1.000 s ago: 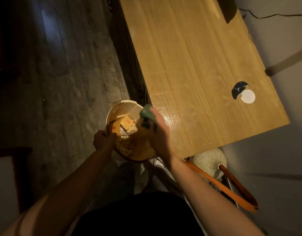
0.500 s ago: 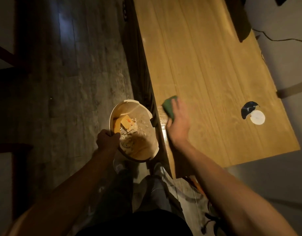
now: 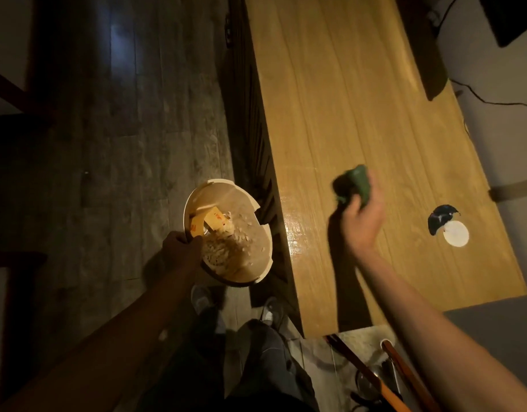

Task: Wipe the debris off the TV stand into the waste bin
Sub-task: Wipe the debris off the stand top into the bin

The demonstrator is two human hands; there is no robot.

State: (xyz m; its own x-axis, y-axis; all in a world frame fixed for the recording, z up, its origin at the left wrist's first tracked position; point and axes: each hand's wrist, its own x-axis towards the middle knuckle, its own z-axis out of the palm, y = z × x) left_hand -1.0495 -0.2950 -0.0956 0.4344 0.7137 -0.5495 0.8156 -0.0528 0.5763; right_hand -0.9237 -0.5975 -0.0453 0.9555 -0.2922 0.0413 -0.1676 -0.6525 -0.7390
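Note:
A cream waste bin (image 3: 257, 272) hangs beside the front edge of the wooden TV stand (image 3: 330, 114). My left hand (image 3: 180, 251) grips its near-left rim. Inside lie pale crumbs and an orange-and-yellow carton (image 3: 210, 223). My right hand (image 3: 361, 218) is raised over the middle of the stand top, closed on a bunched green cloth (image 3: 353, 185). A wet, shiny streak (image 3: 295, 230) marks the stand top near its front edge, close to the bin.
A round white disc (image 3: 456, 233) with a dark scrap (image 3: 439, 217) beside it lies near the stand's right end. A dark TV foot (image 3: 431, 75) and a cable (image 3: 494, 102) sit at the back. An orange-handled bag (image 3: 375, 379) stands below the stand's end. My shoes (image 3: 269, 313) are on the grey floor.
My right hand has lifted the green cloth from the stand's front edge by the bin and carried it right, toward the middle of the top. My left hand still holds the bin.

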